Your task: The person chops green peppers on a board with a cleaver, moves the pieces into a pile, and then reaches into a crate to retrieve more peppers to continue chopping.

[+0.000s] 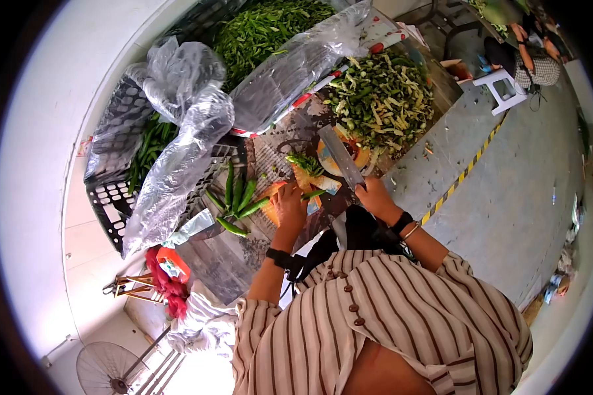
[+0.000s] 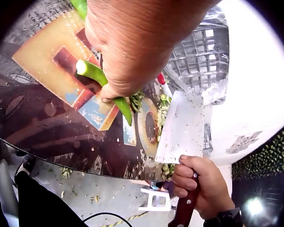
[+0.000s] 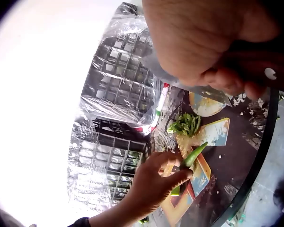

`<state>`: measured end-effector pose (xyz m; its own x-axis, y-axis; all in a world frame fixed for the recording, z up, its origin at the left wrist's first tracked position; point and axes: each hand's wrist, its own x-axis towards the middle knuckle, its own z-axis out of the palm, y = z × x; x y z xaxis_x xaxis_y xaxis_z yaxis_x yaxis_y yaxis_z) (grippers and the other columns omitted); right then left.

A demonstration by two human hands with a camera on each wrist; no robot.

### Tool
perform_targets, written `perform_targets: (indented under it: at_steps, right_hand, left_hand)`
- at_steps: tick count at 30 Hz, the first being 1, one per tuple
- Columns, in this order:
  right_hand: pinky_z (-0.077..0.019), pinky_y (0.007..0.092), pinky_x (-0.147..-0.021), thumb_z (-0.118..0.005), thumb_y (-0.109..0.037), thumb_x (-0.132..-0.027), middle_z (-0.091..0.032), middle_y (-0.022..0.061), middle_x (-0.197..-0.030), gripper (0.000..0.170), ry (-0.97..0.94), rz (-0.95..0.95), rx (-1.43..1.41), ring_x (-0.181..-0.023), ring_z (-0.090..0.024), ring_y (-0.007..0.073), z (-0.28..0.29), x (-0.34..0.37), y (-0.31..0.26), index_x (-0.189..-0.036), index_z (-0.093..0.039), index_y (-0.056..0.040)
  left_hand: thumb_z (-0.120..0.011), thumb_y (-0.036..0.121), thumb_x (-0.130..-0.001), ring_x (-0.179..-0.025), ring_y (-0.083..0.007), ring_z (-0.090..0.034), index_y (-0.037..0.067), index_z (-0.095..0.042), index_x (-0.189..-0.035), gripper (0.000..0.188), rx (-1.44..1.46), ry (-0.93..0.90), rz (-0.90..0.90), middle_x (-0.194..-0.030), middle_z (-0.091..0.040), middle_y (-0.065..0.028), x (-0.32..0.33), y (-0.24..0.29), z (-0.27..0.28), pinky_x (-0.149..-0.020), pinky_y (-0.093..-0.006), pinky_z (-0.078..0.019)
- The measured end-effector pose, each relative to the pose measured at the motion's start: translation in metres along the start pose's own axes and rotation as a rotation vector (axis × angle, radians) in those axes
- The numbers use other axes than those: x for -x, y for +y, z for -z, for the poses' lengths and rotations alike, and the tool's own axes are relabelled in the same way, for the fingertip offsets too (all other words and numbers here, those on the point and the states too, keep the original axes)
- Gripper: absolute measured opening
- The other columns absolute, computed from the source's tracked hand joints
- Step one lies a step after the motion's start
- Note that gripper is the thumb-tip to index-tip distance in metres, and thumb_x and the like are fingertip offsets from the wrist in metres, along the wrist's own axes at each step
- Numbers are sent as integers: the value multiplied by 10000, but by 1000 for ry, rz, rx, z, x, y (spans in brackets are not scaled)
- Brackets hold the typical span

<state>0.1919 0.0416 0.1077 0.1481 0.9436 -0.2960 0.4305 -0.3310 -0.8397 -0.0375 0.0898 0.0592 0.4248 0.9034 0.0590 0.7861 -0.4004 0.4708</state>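
My left hand [image 1: 290, 205] pinches a long green chili pepper [image 3: 195, 153] over the painted tabletop. In the left wrist view, the pepper's pale cut end [image 2: 80, 67] sticks out on one side of the fingers and its tapered tip on the other. My right hand [image 1: 377, 197] grips a cleaver by its dark red handle [image 2: 186, 203]. Raised beside the pepper, the broad blade [image 2: 181, 126] carries small specks. A small heap of cut green pepper [image 3: 184, 124] lies near the held one. Several whole peppers [image 1: 229, 187] are spread to the left of my left hand.
Behind the work spot sits a large pile of chopped pepper pieces [image 1: 382, 99]. Plastic-lined black crates [image 1: 109, 207] of green peppers stand at the left and back. On the floor to the right are a white stool [image 1: 504, 92] and another person [image 1: 537, 69].
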Motion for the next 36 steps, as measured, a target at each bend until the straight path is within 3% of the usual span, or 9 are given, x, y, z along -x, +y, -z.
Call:
perform_targets:
  at_steps: [4,6,10,12,21,25,27,36]
  right_hand:
    - [-416,452,-549,-515,-155,-782,-527,241,-599,246,1,102,146,-589,-540,404,-14,-3,15,-667,-521,63]
    - [-424,472,-578,-511,-163,-791,-545,234,-634,221,-83,153,213,-627,-543,417,-16,-2,9,-721,-539,44]
    - [-436,476,-589,-497,-160,-797,-562,221,-660,186,-162,252,326,-635,-550,410,-27,-3,7,-757,-550,13]
    - [-452,467,-583,-494,-146,-789,-578,204,-664,158,-206,355,400,-628,-565,389,-31,-4,4,-744,-556,-8]
    - [-472,448,-550,-498,-104,-759,-591,169,-641,111,-330,388,569,-585,-587,346,-40,-10,-9,-777,-554,-9]
    - [-475,441,-537,-495,-91,-757,-588,160,-631,108,-337,438,636,-567,-590,337,-42,-9,-3,-797,-548,-5]
    - [-477,435,-528,-496,-84,-755,-587,154,-633,109,-353,437,668,-565,-594,329,-43,-9,-3,-808,-540,0]
    - [-484,423,-531,-502,-71,-742,-592,161,-666,116,-363,447,702,-579,-596,325,-41,-10,-9,-817,-544,7]
  left_hand:
    - [-673,111,-661,-1013,-286,-477,69,-581,-939,295,53,92,53,-1000,-548,-80,6,-5,-11,-850,-414,-353]
    - [-670,113,-667,-998,-294,-487,76,-572,-978,328,108,130,-24,-999,-551,-83,9,-2,-10,-844,-410,-369]
    - [-663,107,-673,-983,-296,-496,74,-573,-963,305,105,92,-36,-997,-555,-84,18,-2,-10,-841,-405,-383]
    - [-649,83,-681,-962,-292,-503,77,-579,-938,266,78,180,-78,-979,-554,-85,22,-6,-13,-827,-393,-397]
    - [-598,26,-710,-884,-270,-527,91,-625,-816,127,128,214,-118,-885,-556,-61,28,-10,-9,-763,-367,-441]
    - [-573,12,-686,-903,-271,-542,83,-638,-879,215,41,176,-54,-955,-576,-66,27,-9,-10,-794,-365,-447]
    - [-573,5,-697,-919,-281,-553,84,-639,-919,245,85,253,-94,-978,-585,-74,25,-11,-12,-802,-369,-455]
    - [-580,5,-701,-941,-284,-557,93,-635,-924,246,113,164,-42,-976,-584,-83,26,-17,-16,-824,-366,-455]
